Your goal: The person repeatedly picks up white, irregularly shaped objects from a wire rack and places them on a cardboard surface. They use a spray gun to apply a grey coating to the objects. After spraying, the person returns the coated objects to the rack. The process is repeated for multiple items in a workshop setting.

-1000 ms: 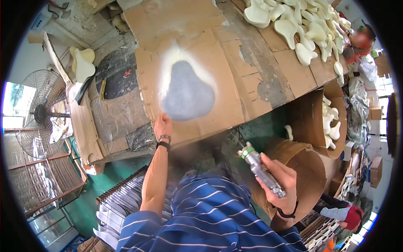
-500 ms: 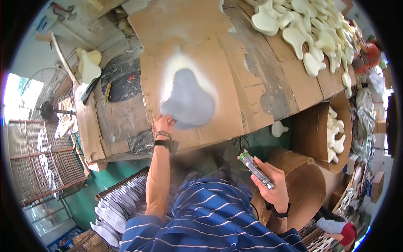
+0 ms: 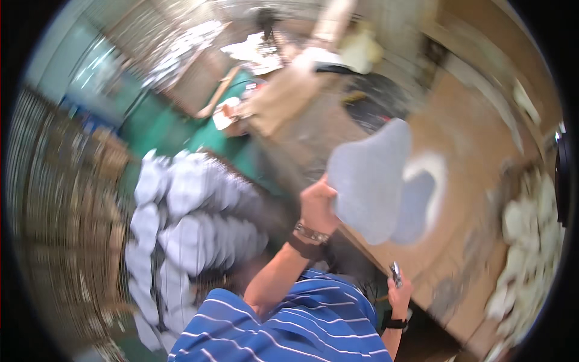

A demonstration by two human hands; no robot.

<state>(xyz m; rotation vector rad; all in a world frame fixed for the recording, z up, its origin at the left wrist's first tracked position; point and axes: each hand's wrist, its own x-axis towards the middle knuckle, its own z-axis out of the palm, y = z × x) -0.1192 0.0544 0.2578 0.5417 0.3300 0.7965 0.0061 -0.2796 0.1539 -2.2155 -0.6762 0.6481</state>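
Observation:
My left hand (image 3: 319,205) is closed on the near edge of a grey saddle-shaped pad (image 3: 369,181), which it holds up above the cardboard-covered table (image 3: 464,229). Part of a grey patch (image 3: 420,196) with a whitish sprayed rim shows on the cardboard behind the pad. Low by the table's near edge, my right hand (image 3: 399,295) grips a small metal spray gun (image 3: 395,275). Motion smears the view, so the fingers' exact hold on the gun is unclear.
At my left stands a rack holding rows of grey pads (image 3: 193,241). Cream-coloured pads (image 3: 523,241) lie heaped on the table at the right. A dark patch (image 3: 380,99) and a pale pad (image 3: 360,48) are toward the table's far end. Green floor (image 3: 151,123) shows beyond the rack.
The grey pad has been lifted off the cardboard in my left hand. My view has swung left toward the rack. My right hand still holds the spray gun, now lower and farther from the pad.

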